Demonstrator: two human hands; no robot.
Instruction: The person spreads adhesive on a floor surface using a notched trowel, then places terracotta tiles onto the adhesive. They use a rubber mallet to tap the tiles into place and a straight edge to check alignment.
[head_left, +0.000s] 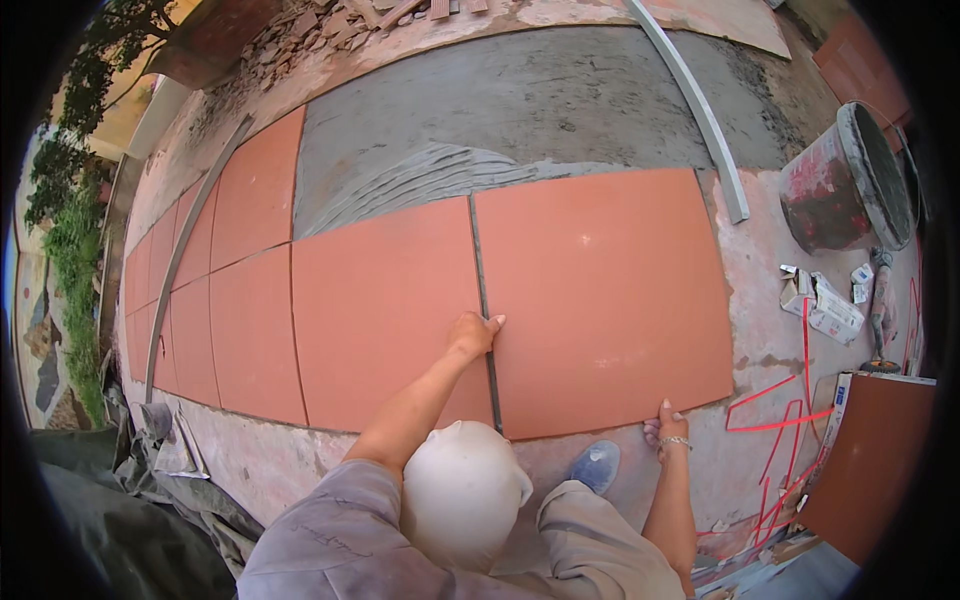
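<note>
A large terracotta-coloured square tile [610, 290] lies at the right end of a row, a dark narrow gap along its left side. My left hand [474, 334] is at that gap, its thumb over the tile's left edge and its other fingers curled and partly hidden. At the near right, my right hand [668, 428] grips the same tile's front edge, thumb uppermost and fingers folded against the side. Left of the gap is a neighbouring tile [390, 310]. Beyond both tiles spreads grey mortar [500, 100], combed into ridges close to the tile edges.
One metal straightedge [697, 105] crosses the mortar; another straightedge [187, 240] lies over the left tiles. At right are a mortar-stained bucket [825, 190], torn white cartons [835, 312], red straps [780, 425] and stacked tiles [870, 465]. Rubble [320, 30] is piled behind. My blue shoe [596, 467] is near the tile.
</note>
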